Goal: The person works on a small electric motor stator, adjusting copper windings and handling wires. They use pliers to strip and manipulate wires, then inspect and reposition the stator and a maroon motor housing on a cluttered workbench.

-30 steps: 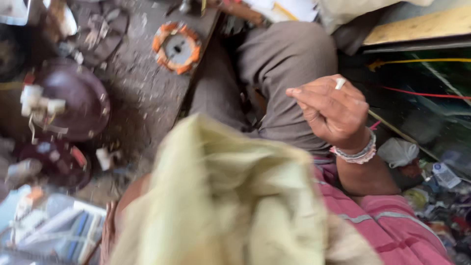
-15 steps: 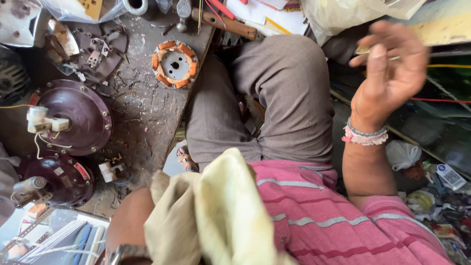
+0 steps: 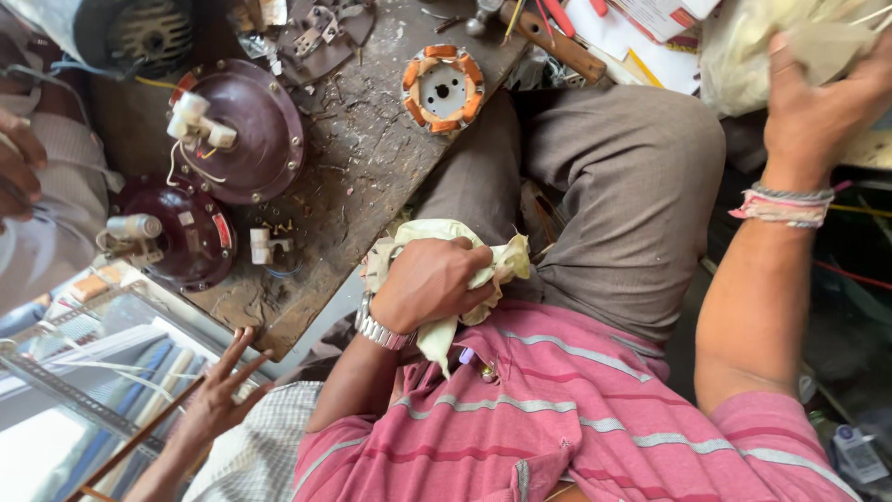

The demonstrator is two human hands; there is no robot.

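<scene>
Two maroon motor covers (image 3: 243, 130) on scarred bench (image 3: 372, 186), orange-wound stator (image 3: 443, 88) beyond — left hand (image 3: 432, 284) clenched on pale yellow cloth (image 3: 502, 265) over lap; right hand (image 3: 818, 93) raised, gripping plastic bag (image 3: 743, 46).

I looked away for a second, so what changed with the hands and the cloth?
The left hand lowered the yellow cloth from in front of the camera to the lap, still gripping it. The right hand rose to the pale bag at upper right. The fan parts stayed on the workbench.
</scene>
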